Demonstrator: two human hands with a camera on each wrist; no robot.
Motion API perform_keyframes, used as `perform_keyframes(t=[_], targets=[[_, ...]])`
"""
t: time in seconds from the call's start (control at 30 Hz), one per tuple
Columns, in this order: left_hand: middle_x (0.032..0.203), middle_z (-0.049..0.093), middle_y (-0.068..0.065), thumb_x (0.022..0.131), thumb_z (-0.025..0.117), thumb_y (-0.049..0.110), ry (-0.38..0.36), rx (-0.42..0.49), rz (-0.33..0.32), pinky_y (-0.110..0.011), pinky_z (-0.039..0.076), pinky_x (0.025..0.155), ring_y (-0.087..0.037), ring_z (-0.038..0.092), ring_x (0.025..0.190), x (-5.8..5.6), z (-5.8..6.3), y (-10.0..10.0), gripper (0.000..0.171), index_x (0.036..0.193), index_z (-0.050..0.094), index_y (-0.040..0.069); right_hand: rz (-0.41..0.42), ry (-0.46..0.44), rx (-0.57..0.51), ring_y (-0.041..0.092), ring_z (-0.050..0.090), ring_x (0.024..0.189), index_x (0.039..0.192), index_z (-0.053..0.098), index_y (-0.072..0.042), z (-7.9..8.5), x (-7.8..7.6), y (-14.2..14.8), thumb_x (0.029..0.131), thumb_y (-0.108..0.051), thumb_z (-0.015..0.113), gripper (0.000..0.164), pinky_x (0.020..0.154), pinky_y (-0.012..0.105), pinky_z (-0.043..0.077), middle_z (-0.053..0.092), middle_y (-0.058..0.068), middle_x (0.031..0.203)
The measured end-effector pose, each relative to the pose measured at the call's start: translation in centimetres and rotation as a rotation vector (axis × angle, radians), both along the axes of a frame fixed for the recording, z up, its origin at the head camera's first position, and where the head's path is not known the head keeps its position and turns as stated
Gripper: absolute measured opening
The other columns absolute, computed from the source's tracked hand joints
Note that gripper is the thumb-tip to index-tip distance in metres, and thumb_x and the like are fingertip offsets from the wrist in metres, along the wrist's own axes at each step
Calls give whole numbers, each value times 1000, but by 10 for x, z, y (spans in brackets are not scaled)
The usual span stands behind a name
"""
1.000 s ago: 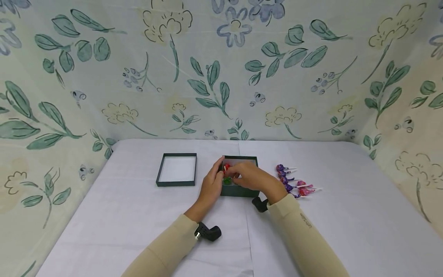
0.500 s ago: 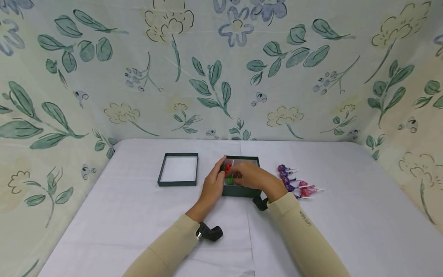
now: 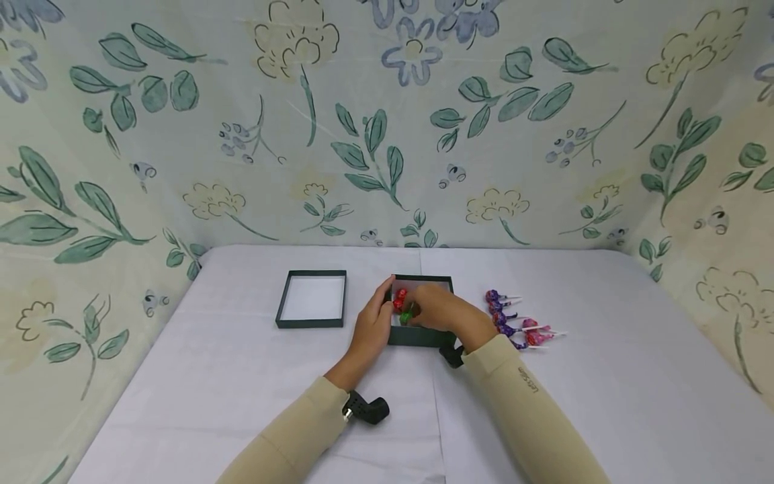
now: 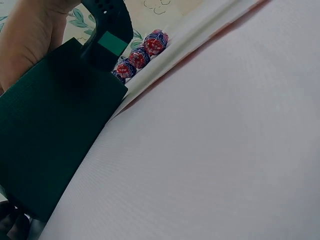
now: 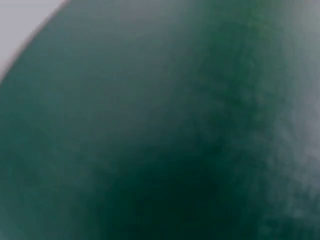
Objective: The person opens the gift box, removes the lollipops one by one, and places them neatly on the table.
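Observation:
A dark green box [image 3: 420, 337] stands uncovered in the middle of the table, with a light interior. My left hand [image 3: 370, 326] lies along its left wall, fingers fairly straight toward the back corner and thumb near the rim. Reaching in over the right side, my right hand [image 3: 440, 308] pinches a green-wrapped lollipop [image 3: 406, 316]; its stick is hidden. Beside it in the box are red-wrapped lollipops [image 3: 400, 300]. The left wrist view shows the box's outer wall [image 4: 60, 120] and dark fingers [image 4: 15, 222] at lower left. Green blur fills the right wrist view.
The shallow lid [image 3: 311, 323], green-rimmed and white inside, lies left of the box. To the right is a row of purple lollipops [image 3: 499, 314], with pink lollipops [image 3: 532, 331] next to them. Floral cloth [image 3: 417, 154] hangs behind the white table [image 3: 254, 376].
My right hand shifts slightly within the box, and the green lollipop moves a little right, exposing more of the red ones. The left hand stays on the box wall.

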State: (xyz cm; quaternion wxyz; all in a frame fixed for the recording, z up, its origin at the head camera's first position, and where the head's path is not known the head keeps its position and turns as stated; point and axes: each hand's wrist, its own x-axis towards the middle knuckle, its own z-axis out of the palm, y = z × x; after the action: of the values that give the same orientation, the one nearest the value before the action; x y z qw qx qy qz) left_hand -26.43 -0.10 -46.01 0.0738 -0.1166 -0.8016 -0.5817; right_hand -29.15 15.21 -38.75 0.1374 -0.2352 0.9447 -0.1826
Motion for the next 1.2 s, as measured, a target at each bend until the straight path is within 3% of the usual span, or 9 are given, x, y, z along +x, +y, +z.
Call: perform_keyframes(t=[0.33,0.83,1.2], targets=[[151,37,11,101,35,19,-2,-9,10,-40,30,112,-10,33,138,0,0,0,49,149,37,28,-12,-17,10,12,61,78,97,73,-11,2,0,-2,81,-14,78,17,76,30,56,67,-2,88],[150,38,12,101,35,22,-10,-4,23,-40,30,112,-9,34,137,1,0,0,48,148,38,31,42,112,-48,15,53,68,96,69,-8,15,9,4,83,-13,73,14,60,25,48,59,-2,75],[150,38,9,101,37,19,-34,-6,39,-41,37,108,-13,43,128,2,1,3,48,147,39,34,17,227,-98,19,59,85,111,72,-6,30,20,14,83,-18,76,31,78,30,54,65,3,95]])
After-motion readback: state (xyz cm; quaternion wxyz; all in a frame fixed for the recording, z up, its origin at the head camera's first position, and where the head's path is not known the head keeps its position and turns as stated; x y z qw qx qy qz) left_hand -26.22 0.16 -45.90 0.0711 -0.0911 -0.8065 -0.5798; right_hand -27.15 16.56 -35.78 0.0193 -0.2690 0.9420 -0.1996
